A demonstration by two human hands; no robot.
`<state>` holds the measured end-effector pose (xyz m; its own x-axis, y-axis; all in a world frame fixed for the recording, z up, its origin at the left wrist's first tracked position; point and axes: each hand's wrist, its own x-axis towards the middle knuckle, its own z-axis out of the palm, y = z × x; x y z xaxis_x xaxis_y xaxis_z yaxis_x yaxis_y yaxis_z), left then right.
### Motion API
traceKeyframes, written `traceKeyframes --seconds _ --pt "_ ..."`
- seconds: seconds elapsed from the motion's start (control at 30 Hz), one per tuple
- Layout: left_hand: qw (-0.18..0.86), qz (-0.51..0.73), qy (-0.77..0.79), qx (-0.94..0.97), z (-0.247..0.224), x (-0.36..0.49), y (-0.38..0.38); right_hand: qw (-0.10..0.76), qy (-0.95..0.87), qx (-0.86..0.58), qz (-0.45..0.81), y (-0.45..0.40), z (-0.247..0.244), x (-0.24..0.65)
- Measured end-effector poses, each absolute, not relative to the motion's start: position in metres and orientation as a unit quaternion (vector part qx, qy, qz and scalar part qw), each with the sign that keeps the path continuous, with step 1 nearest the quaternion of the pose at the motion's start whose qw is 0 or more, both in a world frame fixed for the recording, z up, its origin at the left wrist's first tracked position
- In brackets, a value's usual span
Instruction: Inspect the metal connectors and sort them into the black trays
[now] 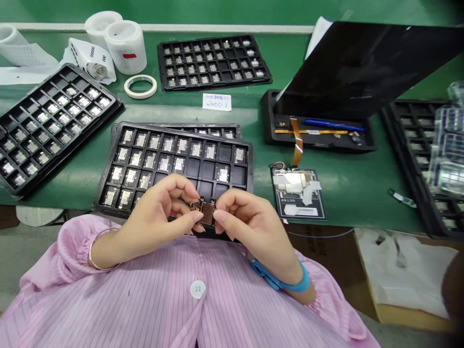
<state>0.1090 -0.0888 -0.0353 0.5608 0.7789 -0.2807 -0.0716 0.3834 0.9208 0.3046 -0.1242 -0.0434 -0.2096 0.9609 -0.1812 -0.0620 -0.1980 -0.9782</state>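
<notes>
Fingertips: both sets close in on one small circuit board [208, 214] — thumbs on the near side, fingers curled behind it.
Left hand: the left hand [165, 208] pinches the board's left end, a thin bracelet [93, 249] around the wrist.
Right hand: here the right hand [250, 217] nips the right edge between thumb and forefinger; a blue wrist strap [297, 284] circles that wrist.
Board's spot: held up in front of the striped pink garment [155, 290], over the near edge of the front tray [250, 162].
Front tray: black, compartmented, many cells carrying small silvery parts; a second tray [237, 129] peeks out beneath its far edge.
Right of the hands: an opened device [295, 195] lies flat, its orange ribbon cable [297, 142] running up to a black holder [268, 126] — and inside that, a blue tool [333, 124].
Above the holder: a big dark panel [366, 72] leans at a slant.
Far side: a handwritten label [216, 102] lies just before the back tray [225, 65]; left of them, a tape ring [127, 92] near the white rolls [125, 46].
Far left: one more loaded tray [45, 94], set at an angle.
</notes>
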Motion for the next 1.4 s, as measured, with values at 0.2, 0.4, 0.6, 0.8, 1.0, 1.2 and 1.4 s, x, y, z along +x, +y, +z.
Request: traceKeyframes --seconds 0.2,0.4,0.6,0.8,1.0,1.2,1.4 --pt "0.747 0.292 0.371 0.469 -0.0380 0.1084 -0.0896 0.423 -0.457 -0.483 0.616 -0.1237 -0.0454 0.3046" --pt "0.746 0.302 0.377 0.458 -0.0367 0.1056 -0.0900 0.422 -0.460 -0.494 0.604 -0.1225 -0.0466 0.3046" --pt "0.740 0.311 0.376 0.463 -0.0377 0.1059 -0.0889 0.421 -0.454 -0.499 0.607 -0.1219 -0.0457 0.3062" --pt "0.738 0.310 0.380 0.464 -0.0377 0.1046 -0.0897 0.410 -0.456 -0.520 0.594 -0.1217 -0.0465 0.3069" --pt "0.743 0.308 0.378 0.459 -0.0391 0.1040 -0.0894 0.399 -0.456 -0.534 0.590 -0.1220 -0.0468 0.3066" --pt "0.741 0.302 0.391 0.455 -0.0382 0.1036 -0.0902 0.397 -0.459 -0.538 0.585 -0.1219 -0.0457 0.3067" --pt "0.747 0.298 0.384 0.454 -0.0394 0.1038 -0.0897 0.394 -0.462 -0.545 0.578 -0.1221 -0.0453 0.3059"
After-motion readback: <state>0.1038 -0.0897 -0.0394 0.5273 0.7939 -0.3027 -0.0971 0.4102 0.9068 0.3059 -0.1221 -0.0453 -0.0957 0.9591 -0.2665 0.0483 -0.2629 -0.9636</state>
